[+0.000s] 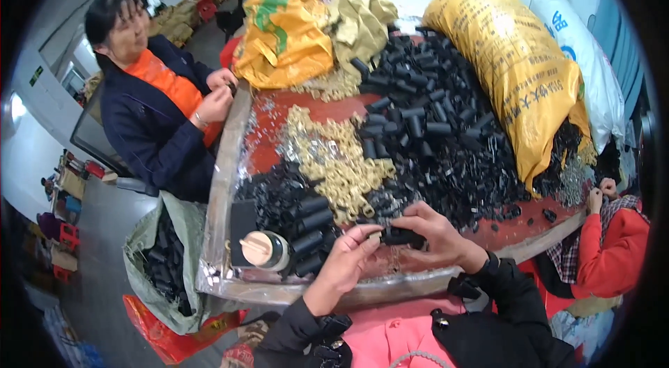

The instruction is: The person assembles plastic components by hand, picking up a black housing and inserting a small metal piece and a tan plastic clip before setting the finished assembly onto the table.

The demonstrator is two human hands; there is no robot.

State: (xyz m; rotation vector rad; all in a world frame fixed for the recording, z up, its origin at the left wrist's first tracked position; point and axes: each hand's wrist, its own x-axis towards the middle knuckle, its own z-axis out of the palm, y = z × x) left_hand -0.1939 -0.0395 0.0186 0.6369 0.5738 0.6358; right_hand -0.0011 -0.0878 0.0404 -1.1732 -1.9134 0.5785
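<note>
Both my hands meet over the near edge of a red-topped table (345,104). My left hand (345,260) pinches a small pale yellow part (375,236) between thumb and fingertips. My right hand (437,234) is closed on a short black tube (403,236), held right beside that part. Just beyond my hands lie a heap of pale yellow pieces (334,169) and a large pile of black tubes (425,110). Left of my left hand, several longer black tubes (310,218) lie side by side next to a jar with a pale wooden lid (256,248).
A full yellow woven sack (505,61) leans at the right, a white sack (582,54) behind it. Another yellow sack (286,26) lies at the back left. A green sack of black tubes (139,246) stands on the floor. One co-worker (157,103) is across, another (613,249) at right.
</note>
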